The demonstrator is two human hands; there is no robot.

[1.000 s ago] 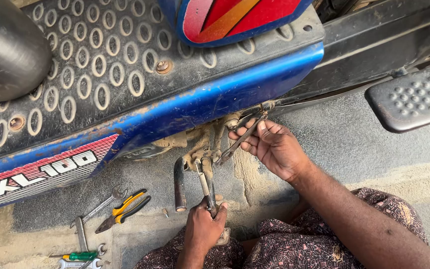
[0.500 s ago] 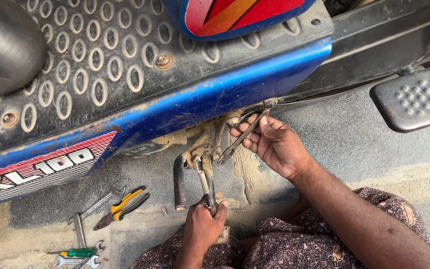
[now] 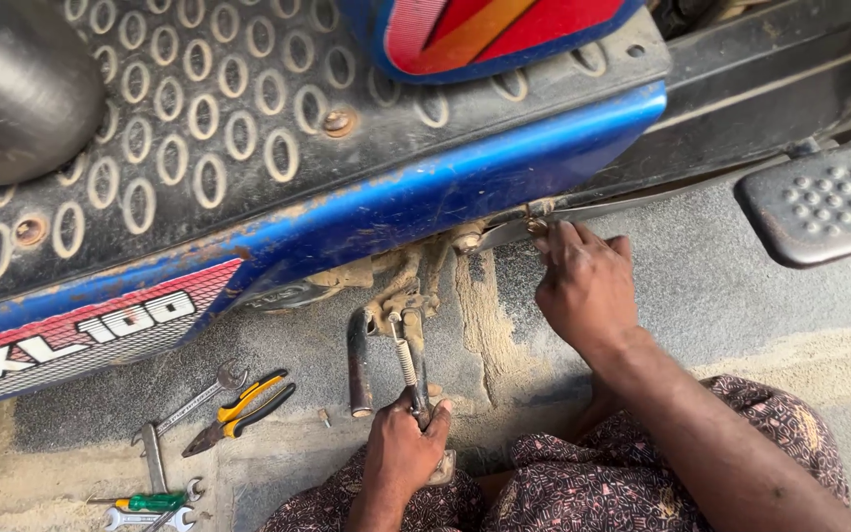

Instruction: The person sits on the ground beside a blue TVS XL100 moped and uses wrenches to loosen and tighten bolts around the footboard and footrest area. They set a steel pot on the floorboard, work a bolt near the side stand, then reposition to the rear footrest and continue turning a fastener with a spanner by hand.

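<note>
Left hand [image 3: 401, 455] fist-tight on stand spring [image 3: 406, 363], stretching it; right hand [image 3: 583, 286] pinches spring bracket [image 3: 504, 232] under moped footboard edge [image 3: 425, 212], bracing.

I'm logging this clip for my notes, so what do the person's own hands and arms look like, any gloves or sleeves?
The left hand and right hand are both bare: no gloves, rings or watch visible. The forearms show no sleeves.

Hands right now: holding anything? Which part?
Left hand grips the lower end of the stand leg with spring. Right hand touches a bolt under the blue frame edge; grip unclear.
</note>
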